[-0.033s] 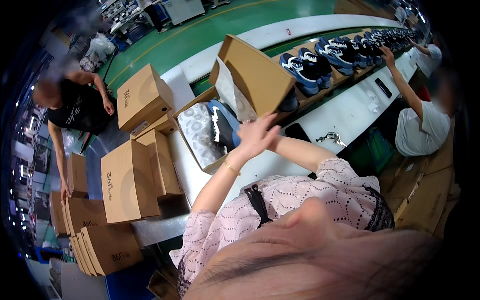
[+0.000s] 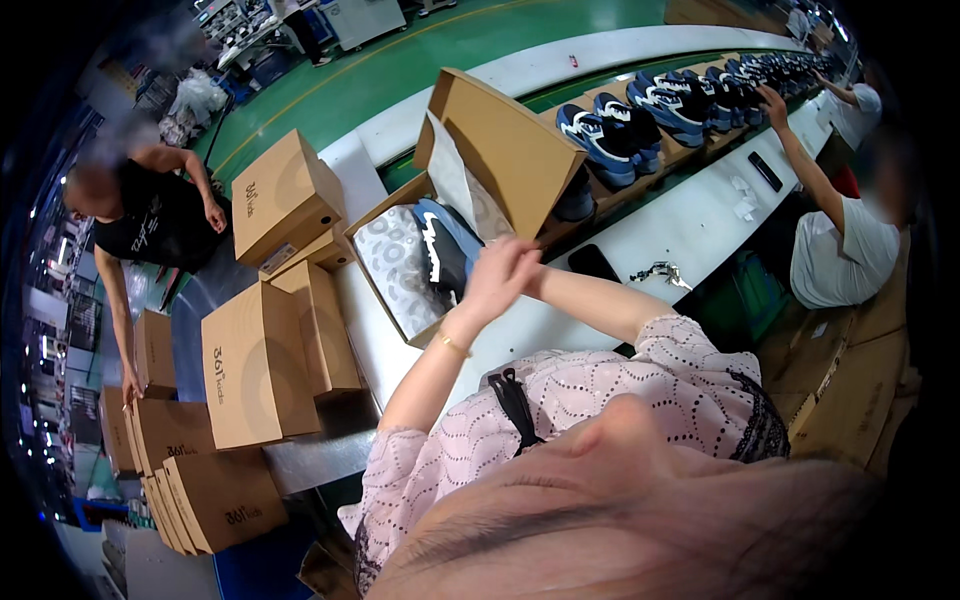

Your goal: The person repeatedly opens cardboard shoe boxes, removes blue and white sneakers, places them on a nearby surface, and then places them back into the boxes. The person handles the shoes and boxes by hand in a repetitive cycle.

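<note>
An open brown shoebox (image 2: 427, 333) stands on the white bench in front of me, its lid (image 2: 505, 150) tilted up on the far right side. Grey-patterned tissue paper (image 2: 390, 265) covers its left part, beside a blue and black shoe (image 2: 437, 240) with a white mark. Another tissue flap (image 2: 465, 185) leans against the lid. My left hand (image 2: 500, 276), with a bracelet at the wrist, is at the box's near right corner with fingers curled; what they grip is hidden. My right forearm (image 2: 600, 302) reaches the same corner; the left hand covers my right hand.
Closed shoeboxes (image 2: 262, 365) are stacked to the left, near a person in black (image 2: 165, 210). Shoes (image 2: 670, 105) line the conveyor beyond. A black phone (image 2: 595, 263) and keys (image 2: 660, 272) lie to the right, near a person in white (image 2: 850, 255).
My left hand's fingers were spread and stretched out over the box corner; now they are drawn in and curled. The box and shoe have barely shifted.
</note>
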{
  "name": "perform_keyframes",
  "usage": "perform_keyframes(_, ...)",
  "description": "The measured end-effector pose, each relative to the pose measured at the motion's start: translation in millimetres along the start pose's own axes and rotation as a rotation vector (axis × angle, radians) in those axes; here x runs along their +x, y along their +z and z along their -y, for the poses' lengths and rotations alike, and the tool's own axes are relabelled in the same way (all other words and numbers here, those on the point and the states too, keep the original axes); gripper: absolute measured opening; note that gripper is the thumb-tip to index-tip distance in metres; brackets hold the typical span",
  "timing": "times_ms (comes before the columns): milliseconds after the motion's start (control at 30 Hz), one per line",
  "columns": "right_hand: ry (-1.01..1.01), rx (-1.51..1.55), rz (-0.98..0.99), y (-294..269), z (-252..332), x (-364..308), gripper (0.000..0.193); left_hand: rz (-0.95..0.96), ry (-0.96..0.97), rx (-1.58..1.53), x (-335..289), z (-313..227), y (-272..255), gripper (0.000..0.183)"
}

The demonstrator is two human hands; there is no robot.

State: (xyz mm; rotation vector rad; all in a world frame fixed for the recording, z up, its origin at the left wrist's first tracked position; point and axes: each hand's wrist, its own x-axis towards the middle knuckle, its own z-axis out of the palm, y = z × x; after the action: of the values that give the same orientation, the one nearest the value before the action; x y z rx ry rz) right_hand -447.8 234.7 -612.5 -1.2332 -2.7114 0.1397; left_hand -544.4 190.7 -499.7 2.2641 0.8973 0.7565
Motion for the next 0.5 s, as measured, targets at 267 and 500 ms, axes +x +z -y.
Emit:
perform_keyframes(267, -0.147, -0.035, 0.099, -9.5, 18.5, 42.9, 0.018, -0.017, -0.356, 0.482, -118.3, 93.3, -19.9, 0.02)
perform_keyframes(500, -0.407, -0.367, 0.557, 2.4, 37.6, 73.1, 0.027, -0.013, -0.284, 0.61, -131.9, 99.5, -10.3, 0.032)
